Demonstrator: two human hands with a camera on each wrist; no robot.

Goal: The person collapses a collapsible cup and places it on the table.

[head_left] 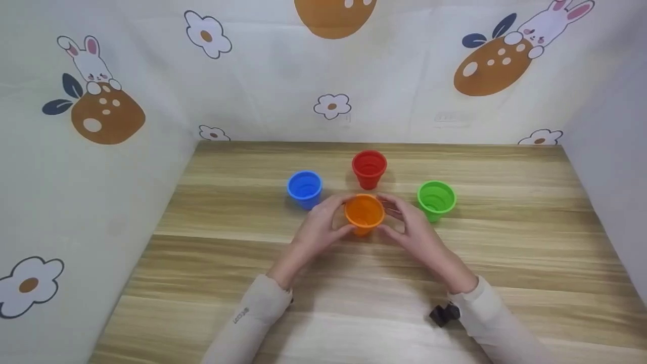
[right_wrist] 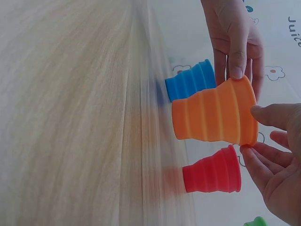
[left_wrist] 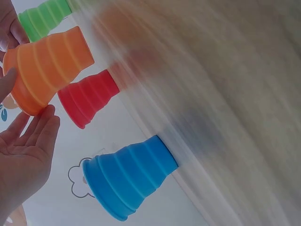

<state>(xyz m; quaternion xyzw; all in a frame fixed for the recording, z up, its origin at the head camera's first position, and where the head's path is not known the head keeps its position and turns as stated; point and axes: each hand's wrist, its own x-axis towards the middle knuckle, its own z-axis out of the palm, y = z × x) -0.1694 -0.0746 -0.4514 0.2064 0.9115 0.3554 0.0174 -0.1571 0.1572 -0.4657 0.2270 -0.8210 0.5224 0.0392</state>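
Observation:
An orange ribbed cup (head_left: 364, 212) is upright between both hands. My left hand (head_left: 319, 225) holds the left of its rim with thumb and fingers. Opposite it, my right hand (head_left: 412, 225) pinches the right of the rim, its thumb (right_wrist: 270, 115) on the near side. Whether the cup's base touches the table cannot be told. Just behind it stands a red cup (head_left: 369, 169). A blue cup (head_left: 305, 189) is to the left, close to the left hand's fingers. On the right, beyond the right hand, is a green cup (head_left: 436, 199). These three cups stand mouth up.
The wood-grain table (head_left: 212, 283) runs back to a pale wall covering (head_left: 268, 76) printed with oranges, rabbits and flowers. More covering rises along the left and right sides. A small black device (head_left: 445, 314) sits at the right sleeve cuff.

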